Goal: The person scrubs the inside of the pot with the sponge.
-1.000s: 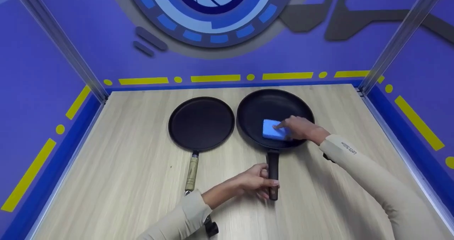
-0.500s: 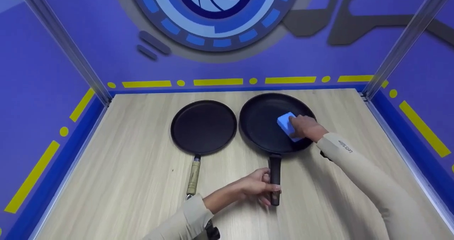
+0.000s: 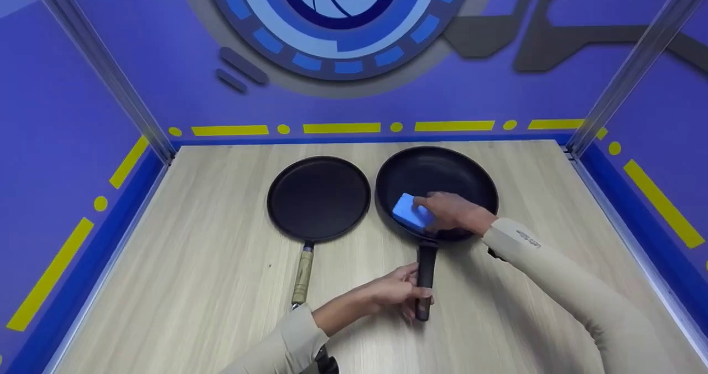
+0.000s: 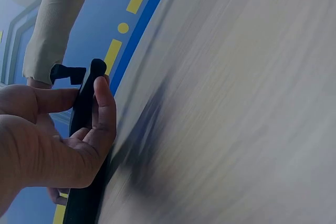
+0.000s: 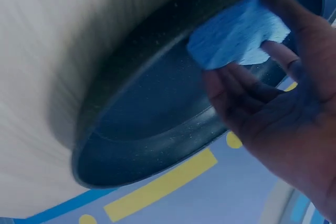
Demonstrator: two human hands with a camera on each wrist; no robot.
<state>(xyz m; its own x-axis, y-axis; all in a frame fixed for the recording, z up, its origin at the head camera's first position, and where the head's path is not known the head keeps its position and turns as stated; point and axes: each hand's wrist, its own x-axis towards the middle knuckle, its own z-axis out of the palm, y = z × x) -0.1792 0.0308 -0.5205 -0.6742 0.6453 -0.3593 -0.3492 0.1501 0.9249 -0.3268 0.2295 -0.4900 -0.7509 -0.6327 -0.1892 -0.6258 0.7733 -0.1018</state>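
Observation:
A deep black frying pan [image 3: 437, 169] is on the right half of the table. My left hand [image 3: 395, 290] grips its dark handle [image 3: 426, 269], thumb over the top; the left wrist view shows the fingers [image 4: 105, 111] curled round that handle. Inside the pan, at its near left side, my right hand [image 3: 451, 212] holds a blue sponge [image 3: 410, 212] against the surface. The right wrist view has the sponge [image 5: 236, 35] between the thumb and fingertips, squeezed a little out of shape. Part of the pan's near right rim is hidden behind the right hand.
A flat black pan [image 3: 319, 197] with a wooden handle [image 3: 302, 277] lies just left of the frying pan, its handle end behind the left sleeve [image 3: 293, 335]. Blue panels [image 3: 354, 105] wall in the pale wood table [image 3: 210, 241] at the back and both sides.
My right hand has swept the sponge across the pan, first to the right, then back left and nearer the handle. The left hand keeps its grip on the handle.

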